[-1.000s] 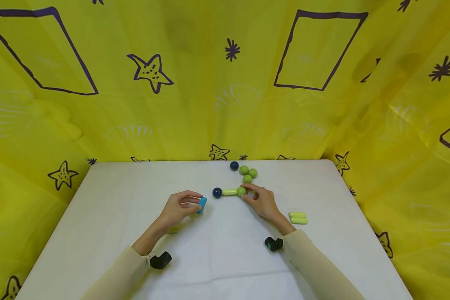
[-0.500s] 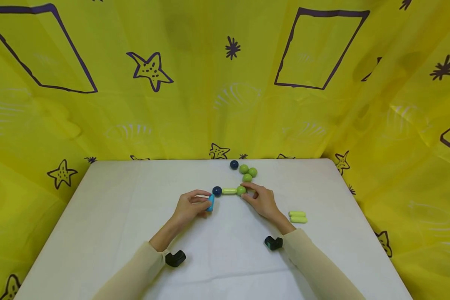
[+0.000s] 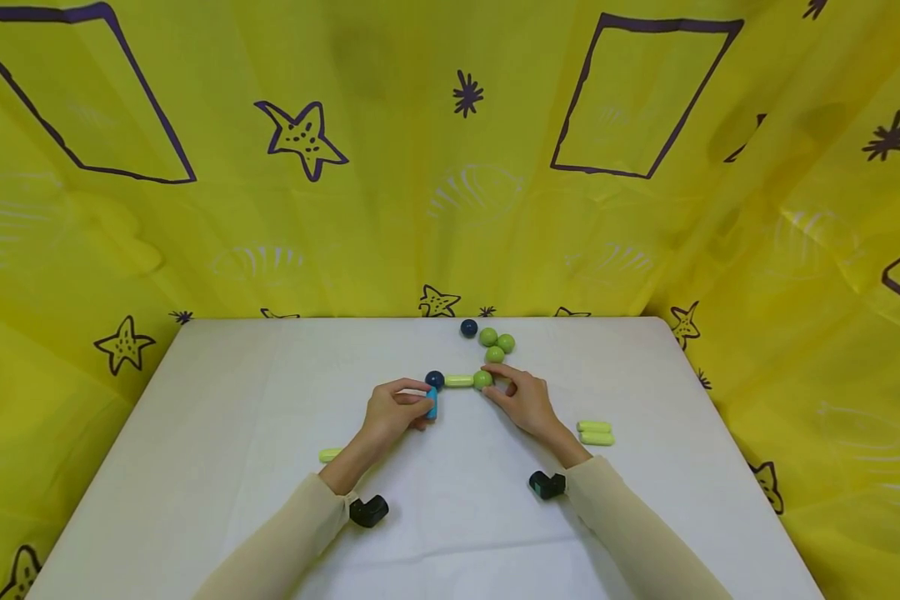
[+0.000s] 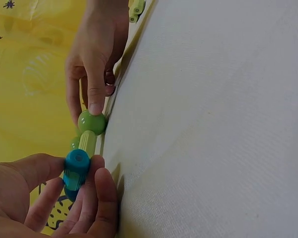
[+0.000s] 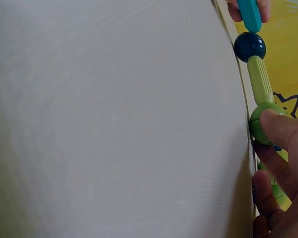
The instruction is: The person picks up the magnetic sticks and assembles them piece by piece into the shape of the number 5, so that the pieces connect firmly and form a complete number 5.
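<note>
My left hand [image 3: 392, 410] pinches a blue rod [image 3: 432, 403] between thumb and fingers. The rod's far end is right at a dark blue ball [image 3: 435, 379], as the right wrist view also shows. From that ball a ribbed pale green rod [image 5: 260, 79] runs to a green ball [image 3: 482, 380], the three in one line. My right hand [image 3: 523, 403] grips this green ball with thumb and fingertips. In the left wrist view the blue rod [image 4: 76, 170] stands end-on in front of the pale green one, and the dark blue ball is mostly hidden behind it.
Behind the joined pieces lie another dark blue ball [image 3: 468, 327] and several loose green balls [image 3: 495, 354]. Two pale green rods [image 3: 596, 432] lie beyond my right forearm. Another pale green rod [image 3: 330, 455] shows beside my left wrist. A yellow curtain [image 3: 390, 208] hangs behind the white table [image 3: 217, 400].
My left hand has moved right with the blue rod, which now meets the dark blue ball. The pale green rod by my left wrist shows again. My right hand stays on the green ball.
</note>
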`<state>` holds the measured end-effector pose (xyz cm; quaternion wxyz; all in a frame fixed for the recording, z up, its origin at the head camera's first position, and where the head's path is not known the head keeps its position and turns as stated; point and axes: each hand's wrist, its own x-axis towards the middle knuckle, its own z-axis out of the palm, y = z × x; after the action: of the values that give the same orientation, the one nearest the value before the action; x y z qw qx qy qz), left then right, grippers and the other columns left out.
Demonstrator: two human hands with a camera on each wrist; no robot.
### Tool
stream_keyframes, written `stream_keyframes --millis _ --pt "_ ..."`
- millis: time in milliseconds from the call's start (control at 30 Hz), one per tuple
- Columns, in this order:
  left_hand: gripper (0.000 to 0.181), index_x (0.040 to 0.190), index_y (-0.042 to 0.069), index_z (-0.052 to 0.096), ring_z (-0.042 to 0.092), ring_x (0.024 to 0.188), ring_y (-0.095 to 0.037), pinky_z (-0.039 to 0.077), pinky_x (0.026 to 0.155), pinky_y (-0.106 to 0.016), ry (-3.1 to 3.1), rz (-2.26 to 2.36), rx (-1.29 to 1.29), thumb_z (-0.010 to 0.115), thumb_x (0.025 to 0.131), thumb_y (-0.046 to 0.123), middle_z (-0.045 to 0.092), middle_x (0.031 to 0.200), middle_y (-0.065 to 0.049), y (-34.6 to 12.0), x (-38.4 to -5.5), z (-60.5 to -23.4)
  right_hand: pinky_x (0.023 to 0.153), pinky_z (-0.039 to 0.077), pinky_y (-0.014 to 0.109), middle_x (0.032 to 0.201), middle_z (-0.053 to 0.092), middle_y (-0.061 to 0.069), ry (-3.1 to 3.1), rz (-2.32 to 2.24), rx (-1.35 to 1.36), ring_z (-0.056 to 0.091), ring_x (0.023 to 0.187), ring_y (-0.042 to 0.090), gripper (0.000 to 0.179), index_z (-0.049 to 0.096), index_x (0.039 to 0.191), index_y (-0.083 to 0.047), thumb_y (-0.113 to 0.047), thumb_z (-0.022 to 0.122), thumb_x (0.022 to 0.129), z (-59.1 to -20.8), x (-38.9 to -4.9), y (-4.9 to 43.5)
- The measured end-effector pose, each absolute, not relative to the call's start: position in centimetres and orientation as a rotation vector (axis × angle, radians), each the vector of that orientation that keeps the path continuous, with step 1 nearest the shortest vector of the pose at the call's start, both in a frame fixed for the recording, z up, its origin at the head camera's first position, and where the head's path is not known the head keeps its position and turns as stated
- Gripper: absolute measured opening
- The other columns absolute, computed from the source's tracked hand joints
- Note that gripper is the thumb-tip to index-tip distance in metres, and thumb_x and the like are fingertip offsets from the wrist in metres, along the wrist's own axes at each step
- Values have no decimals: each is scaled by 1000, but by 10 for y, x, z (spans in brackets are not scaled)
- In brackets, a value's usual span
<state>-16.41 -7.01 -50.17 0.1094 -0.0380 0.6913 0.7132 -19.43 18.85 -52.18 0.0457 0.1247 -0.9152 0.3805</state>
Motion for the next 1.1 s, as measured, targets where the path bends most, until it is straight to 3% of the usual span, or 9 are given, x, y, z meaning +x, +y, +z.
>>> stream_keyframes --millis 200,467,800,1100 --pt "22 109 -3 74 73 68 -22 59 61 -32 2049 2084 -114 76 87 -4 76 88 -15 -70 -165 -502 71 36 37 66 53 -3 -2793 1167 382 48 62 13 38 72 129 -17 -21 80 92 -520 -194 188" --pt "24 110 -2 73 73 68 -22 60 62 -34 2080 2020 -101 77 87 -3 76 89 -16 -70 -166 -501 78 34 40 66 53 -3 -2808 1166 364 48 64 13 39 71 130 -18 -22 80 91 -520 -195 188" --pt "22 107 -6 72 70 58 -20 59 59 -32 2118 1978 -68 79 86 -3 76 86 -20 -70 -169 -502 75 34 39 67 53 -2 -2808 1177 360 48 64 14 38 71 129 -18 -22 79 92 -521 -194 189" --pt "22 106 -5 72 71 58 -27 60 59 -37 2181 1956 -97 80 85 -3 75 86 -17 -63 -169 -500 66 37 35 68 53 -2 -2800 1205 361 48 64 15 37 71 129 -17 -21 78 93 -521 -193 189"
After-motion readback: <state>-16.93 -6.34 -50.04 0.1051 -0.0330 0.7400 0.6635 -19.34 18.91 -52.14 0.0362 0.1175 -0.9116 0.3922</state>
